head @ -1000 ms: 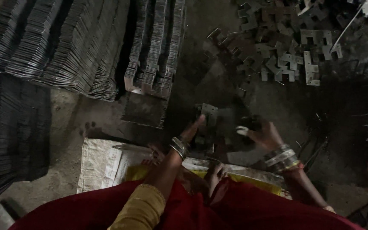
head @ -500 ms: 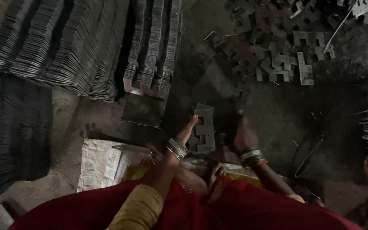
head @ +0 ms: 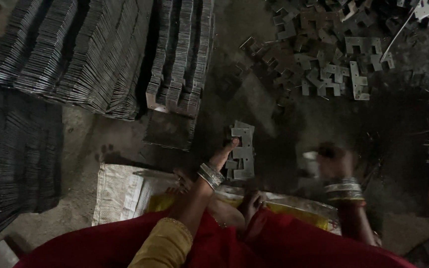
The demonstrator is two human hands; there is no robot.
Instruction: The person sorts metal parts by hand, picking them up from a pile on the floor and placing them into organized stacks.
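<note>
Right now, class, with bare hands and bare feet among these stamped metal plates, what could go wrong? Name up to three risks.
1. The left hand grips a small stack of notched metal plates with no glove; the edges might cut.
2. Bare toes sit just below that stack, so a dropped plate may hit them.
3. The right hand is blurred beside the loose plates in dim light, so a misjudged grab seems possible.

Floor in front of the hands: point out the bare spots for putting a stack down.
Bare floor lies between the upright stacks and the loose pile of notched plates. Another patch lies left, above the woven sack. Far left and top are packed; the left hand holds a small plate stack.
</note>
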